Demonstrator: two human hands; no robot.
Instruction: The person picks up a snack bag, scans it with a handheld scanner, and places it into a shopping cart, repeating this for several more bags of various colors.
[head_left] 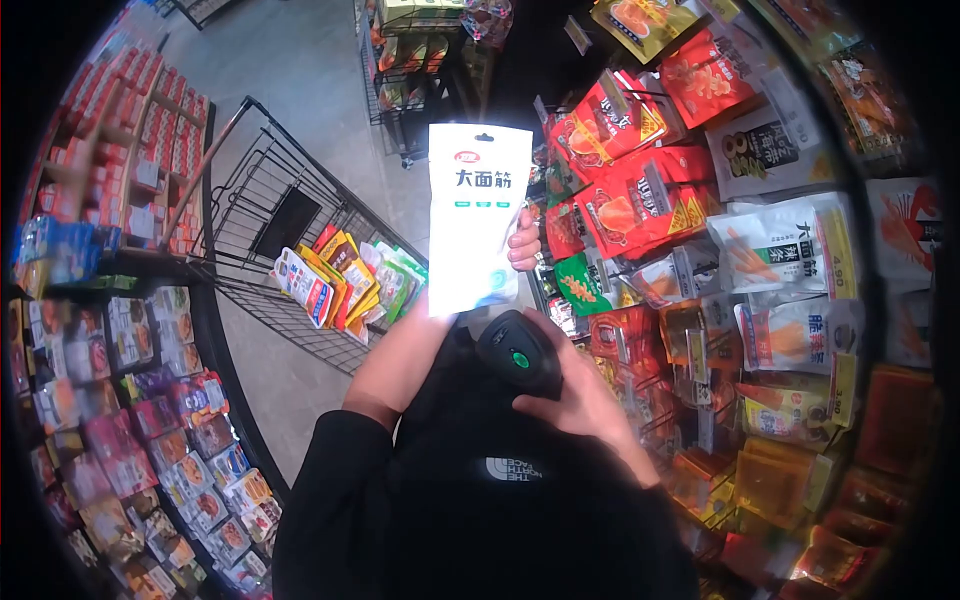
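Observation:
A white snack packet (478,215) with dark Chinese lettering and a hang hole at its top is upright in front of me, brightly lit. Behind it is my left hand (523,242), its fingertips curled round the packet's right edge and its palm hidden. Just below the packet, my right hand (580,395) grips a black handheld device (518,352) with a green round light. The thumb shows on the device's near side; the other fingers are mostly hidden.
A wire shopping cart (255,215) at the left holds several colourful packets (345,275). Racks of hanging snack packets (640,205) line the right side. Shelves with red-and-white boxes (140,150) and more packages (120,440) stand at the far left. Grey floor (265,385) shows between.

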